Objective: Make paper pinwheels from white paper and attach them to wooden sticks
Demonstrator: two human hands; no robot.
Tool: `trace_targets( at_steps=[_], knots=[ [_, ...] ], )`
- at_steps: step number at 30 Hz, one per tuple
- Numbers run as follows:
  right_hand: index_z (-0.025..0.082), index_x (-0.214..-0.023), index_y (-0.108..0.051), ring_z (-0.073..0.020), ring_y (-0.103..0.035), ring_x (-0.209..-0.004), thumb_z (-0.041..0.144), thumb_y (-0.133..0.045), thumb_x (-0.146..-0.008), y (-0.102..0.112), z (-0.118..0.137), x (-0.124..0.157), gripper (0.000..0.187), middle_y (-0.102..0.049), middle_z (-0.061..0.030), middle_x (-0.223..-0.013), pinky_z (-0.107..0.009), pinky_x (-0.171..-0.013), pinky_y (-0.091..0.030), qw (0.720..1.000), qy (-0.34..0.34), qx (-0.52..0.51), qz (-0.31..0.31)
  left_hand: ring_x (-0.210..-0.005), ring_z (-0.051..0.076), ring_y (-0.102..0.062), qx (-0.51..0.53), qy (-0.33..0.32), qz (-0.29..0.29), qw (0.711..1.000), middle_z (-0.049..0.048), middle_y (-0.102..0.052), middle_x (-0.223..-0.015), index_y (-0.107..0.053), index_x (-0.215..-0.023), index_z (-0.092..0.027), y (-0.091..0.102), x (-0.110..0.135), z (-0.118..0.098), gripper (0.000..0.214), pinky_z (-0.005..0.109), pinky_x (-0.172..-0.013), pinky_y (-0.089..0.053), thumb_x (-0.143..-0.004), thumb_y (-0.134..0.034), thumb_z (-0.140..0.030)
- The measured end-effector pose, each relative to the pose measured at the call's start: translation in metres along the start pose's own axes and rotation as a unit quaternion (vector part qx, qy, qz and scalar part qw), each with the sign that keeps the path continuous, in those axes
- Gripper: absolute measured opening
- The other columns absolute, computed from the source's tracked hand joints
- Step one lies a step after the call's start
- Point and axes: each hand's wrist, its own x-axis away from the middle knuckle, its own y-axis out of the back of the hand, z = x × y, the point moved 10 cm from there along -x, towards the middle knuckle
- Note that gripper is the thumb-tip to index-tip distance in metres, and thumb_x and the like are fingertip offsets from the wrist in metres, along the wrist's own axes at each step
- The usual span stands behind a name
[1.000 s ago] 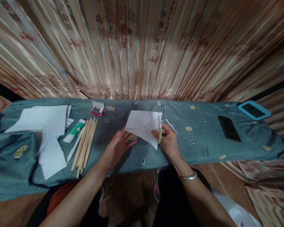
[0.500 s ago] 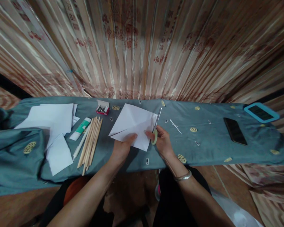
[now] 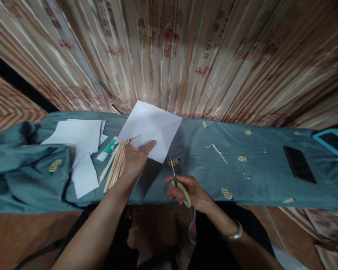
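Note:
A creased white sheet of paper [image 3: 154,125] with a slit on its left side is pinched by my left hand [image 3: 136,157], thumb on top. It is raised over the bundle of wooden sticks [image 3: 115,168], which it partly covers. Lower and to the right, my right hand [image 3: 187,189] grips a pair of scissors [image 3: 183,189] with pale green handles. Their blades point up and away from me, nearly together, apart from the paper. Thin white paper strips [image 3: 219,153] lie on the cloth to the right.
Several white sheets [image 3: 81,137] and a torn piece [image 3: 85,176] lie at the left by bunched cloth [image 3: 25,168]. A green and white glue tube [image 3: 107,149] is beside the sticks. Rightward are a black phone [image 3: 300,165] and a blue-framed device [image 3: 331,141]. A curtain [image 3: 169,56] hangs behind.
My left hand has lifted the paper up and leftward. My right hand has drawn the scissors away from the paper, towards me. The small red box is now hidden, and the view has shifted left.

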Motion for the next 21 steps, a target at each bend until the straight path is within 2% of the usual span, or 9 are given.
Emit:
trace_targets(
  at_steps=[5, 12, 17, 21],
  knots=[
    [0.015, -0.101, -0.066, -0.0109, -0.062, -0.059, 0.058, -0.077, -0.068, -0.011, -0.002, -0.004, 0.055, -0.065, -0.0012, -0.070, -0.016, -0.043, -0.043, 1.000, -0.007, -0.007, 0.030, -0.076, 0.021, -0.070, -0.021, -0.015, 0.010, 1.000, 0.0053, -0.075, -0.086, -0.071, -0.084, -0.017, -0.006, 0.007, -0.004, 0.026, 0.032, -0.071, -0.059, -0.061, -0.080, -0.025],
    [0.014, -0.099, -0.068, -0.0106, -0.060, -0.055, 0.062, -0.077, -0.064, -0.008, 0.004, -0.010, 0.060, -0.065, -0.0017, -0.068, -0.018, -0.043, -0.042, 1.000, 0.001, -0.022, 0.019, -0.081, 0.025, -0.071, -0.032, -0.010, 0.027, 0.999, 0.0066, -0.075, -0.084, -0.072, -0.084, -0.018, -0.013, 0.009, 0.010, 0.027, 0.038, -0.077, -0.059, -0.061, -0.081, -0.030],
    [0.014, -0.098, -0.069, -0.0106, -0.060, -0.054, 0.064, -0.076, -0.063, -0.007, 0.004, -0.010, 0.062, -0.064, -0.0017, -0.066, -0.018, -0.042, -0.041, 1.000, -0.003, -0.017, 0.012, -0.075, 0.023, -0.070, -0.046, -0.017, 0.032, 0.998, 0.0066, -0.075, -0.081, -0.072, -0.083, -0.015, -0.013, 0.007, 0.018, 0.029, 0.036, -0.074, -0.059, -0.061, -0.082, -0.030],
    [0.013, -0.098, -0.069, -0.0103, -0.059, -0.054, 0.066, -0.076, -0.061, -0.007, 0.004, -0.010, 0.065, -0.064, -0.0010, -0.066, -0.018, -0.042, -0.041, 1.000, -0.014, -0.016, 0.009, -0.076, 0.022, -0.070, -0.038, -0.014, 0.030, 0.999, 0.0062, -0.075, -0.082, -0.072, -0.084, -0.015, -0.014, 0.009, 0.016, 0.028, 0.035, -0.075, -0.058, -0.062, -0.081, -0.029]
  ],
)
